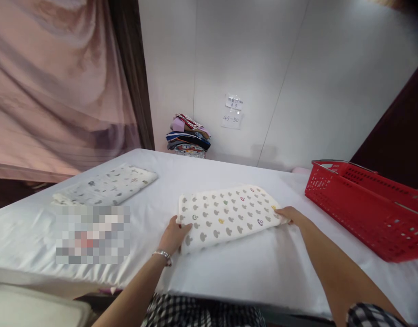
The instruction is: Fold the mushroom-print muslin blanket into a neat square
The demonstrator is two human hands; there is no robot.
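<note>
A folded white cloth (229, 215) with a print of grey and a few coloured motifs spans the space between my hands at the middle of the table. My left hand (174, 234), a bracelet at its wrist, grips the cloth's left edge with the thumb on top. At the opposite end, my right hand (290, 214) pinches the right edge, fingers partly hidden under the fabric. The near edge of the cloth seems slightly raised off the table. To the left lies a second folded white cloth (116, 185) with small dark prints, apart from both hands.
A red plastic basket (358, 209) stands on the right of the white-covered table (154, 281). Behind the table's far edge rises a pile of folded fabrics (188, 136). Paper labels (232, 119) hang on the wall. A pixelated patch hides something at front left.
</note>
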